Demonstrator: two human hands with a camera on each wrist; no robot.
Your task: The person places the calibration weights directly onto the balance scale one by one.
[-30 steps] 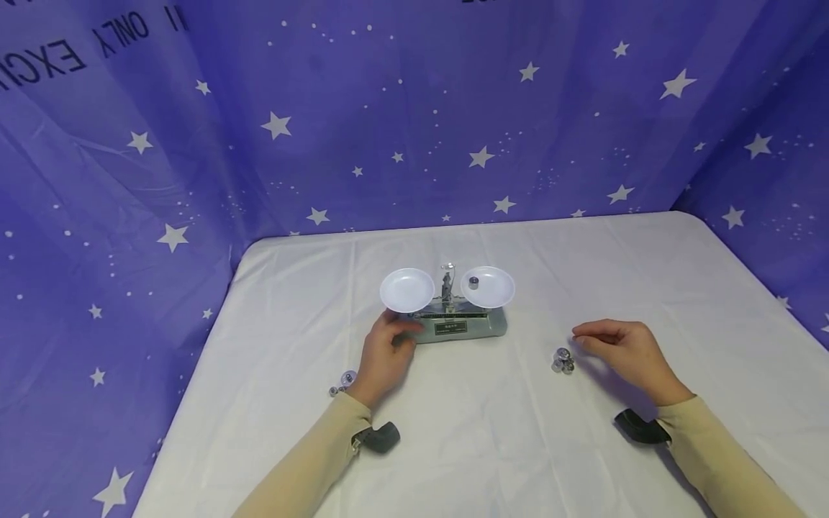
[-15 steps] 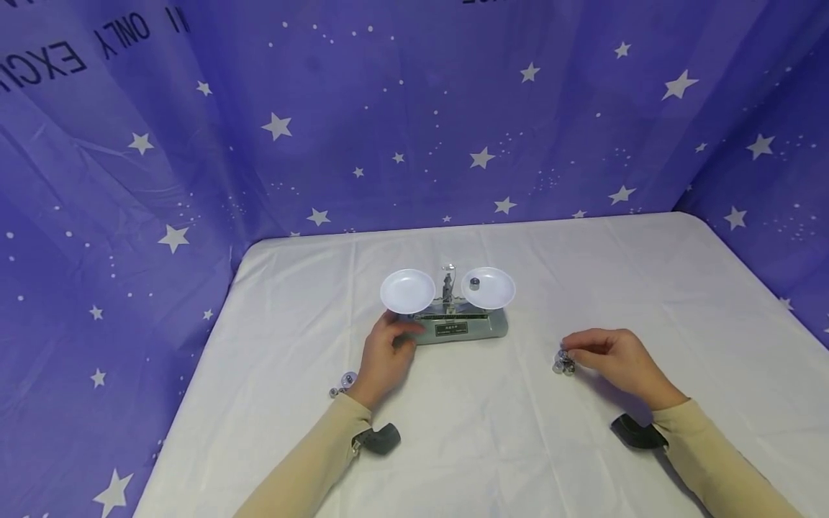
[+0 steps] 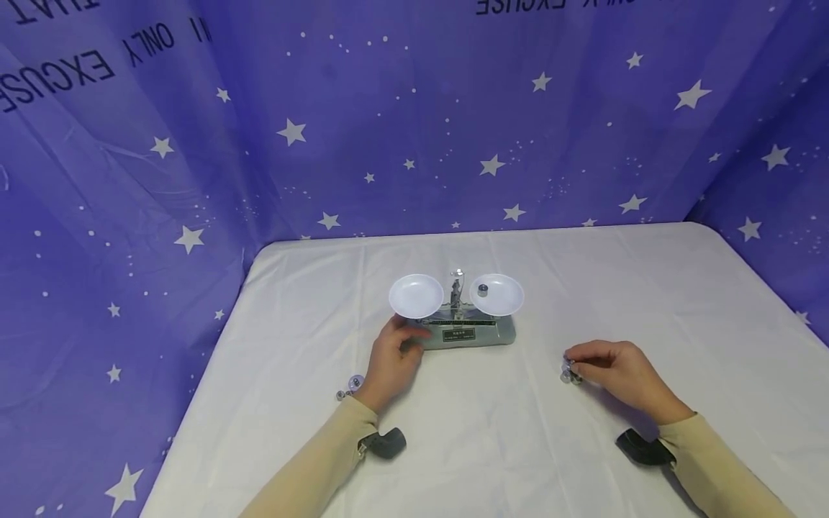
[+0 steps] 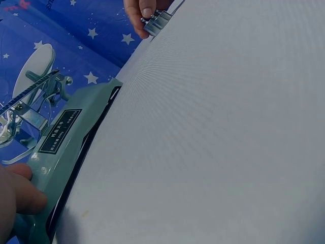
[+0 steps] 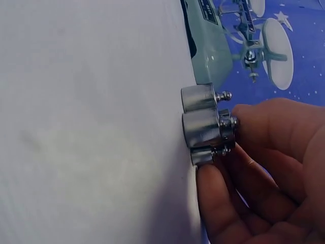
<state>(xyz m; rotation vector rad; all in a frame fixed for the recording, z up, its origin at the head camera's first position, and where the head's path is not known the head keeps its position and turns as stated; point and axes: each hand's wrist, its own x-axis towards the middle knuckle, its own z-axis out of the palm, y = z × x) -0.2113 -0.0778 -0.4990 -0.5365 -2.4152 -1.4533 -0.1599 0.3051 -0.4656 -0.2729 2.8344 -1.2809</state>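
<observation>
A balance scale (image 3: 482, 335) with a green-grey base and two white pans stands on the table. My left hand (image 3: 391, 363) grips the left end of its base, thumb on the front face, as the left wrist view also shows. One metal weight (image 3: 482, 290) sits in the right pan (image 3: 508, 296); the left pan (image 3: 417, 296) holds nothing. To the right of the scale, my right hand (image 3: 624, 374) has thumb and fingertips around a tight cluster of knobbed metal weights (image 5: 203, 127). The thumb reaches a knob while a finger touches the smallest weight's side. Fingers partly cover the cluster in the head view.
More small metal weights (image 3: 355, 383) lie left of my left wrist, partly behind it. A white cloth covers the table (image 3: 492, 432). Behind it hangs a purple-blue curtain (image 3: 388, 129) with white stars. Dark wrist mounts (image 3: 644, 447) stick out near both cuffs.
My right hand has moved left and down onto the weights, its fingers closing around them. My left hand keeps its grip on the scale. The head view has shifted slightly.
</observation>
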